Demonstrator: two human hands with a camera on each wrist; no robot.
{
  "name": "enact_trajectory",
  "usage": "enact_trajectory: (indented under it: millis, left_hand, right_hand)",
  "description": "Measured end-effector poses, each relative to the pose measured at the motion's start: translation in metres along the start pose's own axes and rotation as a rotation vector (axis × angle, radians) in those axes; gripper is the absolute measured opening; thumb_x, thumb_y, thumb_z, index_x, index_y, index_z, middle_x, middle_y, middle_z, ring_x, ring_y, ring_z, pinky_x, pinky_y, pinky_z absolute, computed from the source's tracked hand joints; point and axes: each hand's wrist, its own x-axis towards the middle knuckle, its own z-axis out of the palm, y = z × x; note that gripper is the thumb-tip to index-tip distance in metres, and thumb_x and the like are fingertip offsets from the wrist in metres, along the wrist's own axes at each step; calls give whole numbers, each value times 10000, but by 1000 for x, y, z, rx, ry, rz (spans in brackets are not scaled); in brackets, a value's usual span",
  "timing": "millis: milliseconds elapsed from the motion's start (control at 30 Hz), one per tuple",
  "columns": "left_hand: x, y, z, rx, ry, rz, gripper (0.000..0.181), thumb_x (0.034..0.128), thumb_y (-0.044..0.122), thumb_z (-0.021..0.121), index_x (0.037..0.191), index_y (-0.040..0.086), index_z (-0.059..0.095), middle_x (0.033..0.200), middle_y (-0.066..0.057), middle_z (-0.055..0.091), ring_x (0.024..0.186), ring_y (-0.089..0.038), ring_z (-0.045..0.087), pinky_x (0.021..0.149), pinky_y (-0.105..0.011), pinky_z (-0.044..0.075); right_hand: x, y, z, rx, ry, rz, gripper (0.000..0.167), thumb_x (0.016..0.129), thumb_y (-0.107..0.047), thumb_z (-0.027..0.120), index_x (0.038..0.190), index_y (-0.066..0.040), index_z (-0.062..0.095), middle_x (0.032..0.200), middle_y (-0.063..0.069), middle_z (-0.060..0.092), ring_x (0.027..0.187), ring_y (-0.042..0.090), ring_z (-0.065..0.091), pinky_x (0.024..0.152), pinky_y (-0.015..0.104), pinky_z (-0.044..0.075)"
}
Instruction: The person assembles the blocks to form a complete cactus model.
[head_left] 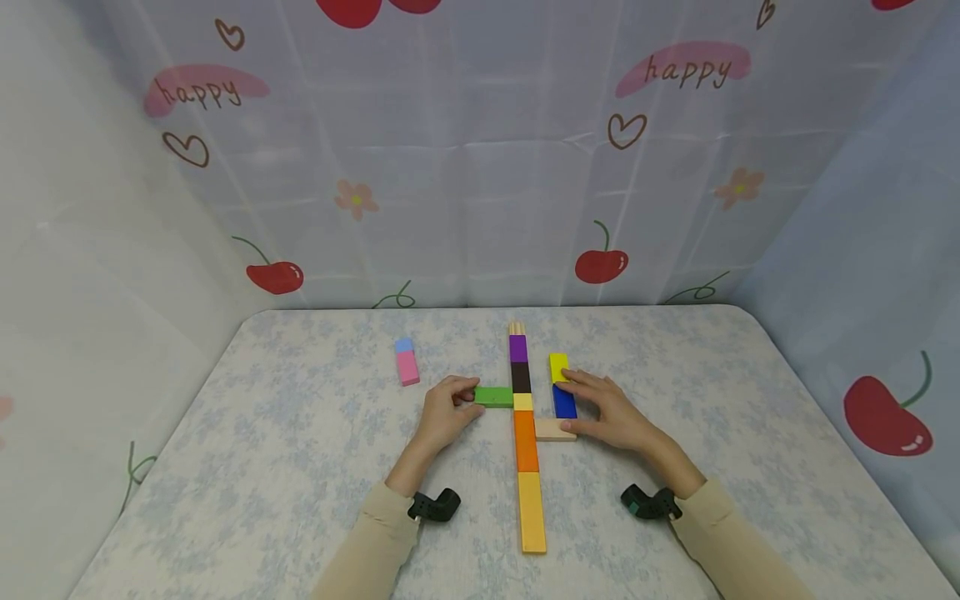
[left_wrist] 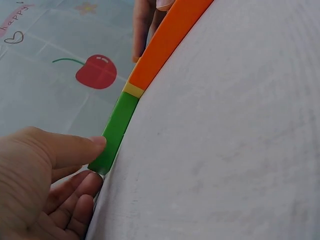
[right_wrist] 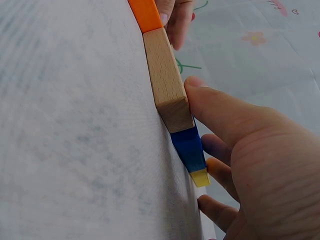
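My left hand (head_left: 448, 412) pinches the outer end of a green block (head_left: 493, 397). The block's other end meets a column of blocks. In the left wrist view the thumb lies on the green block (left_wrist: 116, 127). My right hand (head_left: 611, 412) has its thumb on a plain wooden block (head_left: 550, 430), which juts right from the column. Its fairly straight fingers rest by a blue block (head_left: 565, 403) and a yellow block (head_left: 557, 363), lined up above the wooden one. In the right wrist view the thumb touches the wooden block's (right_wrist: 167, 70) side.
The column runs up the table (head_left: 315, 433): amber block (head_left: 532, 512), orange block (head_left: 527, 442), pale yellow block (head_left: 522, 402), dark block (head_left: 521, 377), purple block (head_left: 518, 348), then thin pale sticks (head_left: 517, 328). A pink block (head_left: 407, 367) and light blue block (head_left: 404, 345) lie at left.
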Motion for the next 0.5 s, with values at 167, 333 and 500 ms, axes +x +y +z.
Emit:
enact_trajectory:
  millis: [167, 333, 500]
  left_hand:
    - [2, 8, -12, 4, 23, 4, 455, 796, 43, 786, 1232, -3, 665, 1090, -146, 668, 910, -260, 624, 796, -369, 532]
    - [6, 12, -37, 9, 113, -18, 497, 800, 79, 795, 1270, 21, 645, 1236, -146, 596, 1018, -293, 600, 872, -456, 505]
    - [6, 2, -66, -17, 195, -84, 555, 805, 87, 796, 1322, 29, 601, 1313, -168, 499, 1111, -347, 529, 924, -504, 474]
  right_hand:
    - [0, -1, -1, 0, -3, -6, 632, 841, -358, 753, 1384, -95, 565, 1525, 173, 412, 1421, 409, 325, 1122, 721, 106]
    - [-1, -1, -1, -5, -1, -4, 629, 843, -356, 753, 1384, -96, 565, 1525, 172, 411, 1422, 409, 325, 1122, 720, 107]
    - [-1, -1, -1, -9, 5, -9, 621, 846, -357, 751, 1380, -96, 569, 1519, 179, 417, 1416, 416, 331, 1117, 724, 114]
